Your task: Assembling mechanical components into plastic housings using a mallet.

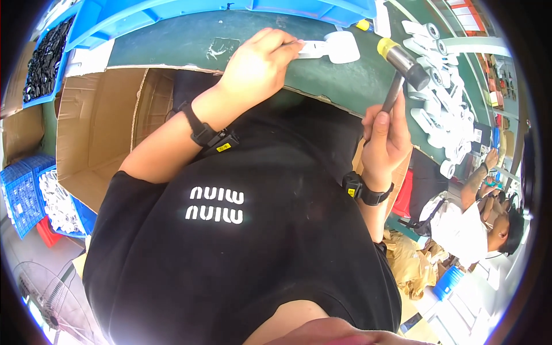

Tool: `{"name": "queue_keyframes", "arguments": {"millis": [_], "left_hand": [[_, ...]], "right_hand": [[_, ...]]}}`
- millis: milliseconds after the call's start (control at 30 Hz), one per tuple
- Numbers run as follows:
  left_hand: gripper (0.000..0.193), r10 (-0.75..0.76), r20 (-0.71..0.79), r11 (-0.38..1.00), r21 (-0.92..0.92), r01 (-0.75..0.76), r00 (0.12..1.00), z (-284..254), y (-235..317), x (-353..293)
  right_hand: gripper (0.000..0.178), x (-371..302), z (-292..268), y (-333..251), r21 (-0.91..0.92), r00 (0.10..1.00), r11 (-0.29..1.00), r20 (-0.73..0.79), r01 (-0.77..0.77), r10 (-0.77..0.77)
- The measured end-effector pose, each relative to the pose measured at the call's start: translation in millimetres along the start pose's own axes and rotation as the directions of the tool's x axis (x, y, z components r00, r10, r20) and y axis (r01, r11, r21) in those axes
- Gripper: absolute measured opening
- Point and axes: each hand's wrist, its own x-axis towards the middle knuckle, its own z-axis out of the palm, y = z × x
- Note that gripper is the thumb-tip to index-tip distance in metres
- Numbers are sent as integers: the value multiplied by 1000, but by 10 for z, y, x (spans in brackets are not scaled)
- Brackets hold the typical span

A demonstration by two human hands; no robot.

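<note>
My left hand is closed in a pinch on the narrow end of a white plastic part. The part's broad rounded end points right, over the green tabletop. My right hand grips the dark handle of a mallet. Its head is black with a yellow end and is raised near the table edge, to the right of the white part. Beyond the mallet lies a heap of similar white plastic parts.
A large blue bin lines the table's far side. At left, a blue crate holds small black pieces. An opened cardboard box adjoins the table's near edge. A co-worker sits at right; a fan stands lower left.
</note>
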Motion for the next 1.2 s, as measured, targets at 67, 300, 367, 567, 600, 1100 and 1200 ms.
{"name": "queue_keyframes", "arguments": {"millis": [67,300,367,567,600,1100,1200], "left_hand": [[31,1,0,1000,2,-1,1000,26,-18,-9],[28,-17,-39,1000,-9,16,999,53,-38,-31],[27,-17,-42,1000,-12,17,999,61,-33,-26],[27,-9,-42,1000,-17,8,999,63,-46,-27],[30,-9,-36,1000,-23,8,999,54,-48,-32],[32,-35,-43,999,-26,34,998,62,-34,-45],[28,-36,-32,998,-61,34,999,28,-42,-54]], "right_hand": [[49,17,83,38,-17,999,999,-36,30,-31],[48,139,107,-15,-454,979,889,151,-58,140],[51,49,121,-61,61,979,983,-91,-176,181],[51,197,234,-12,-476,965,880,232,3,122],[50,184,198,-13,-445,982,896,171,0,85],[50,223,252,16,-476,987,865,70,160,-144],[48,196,212,-91,-448,969,893,194,-49,150]]}}
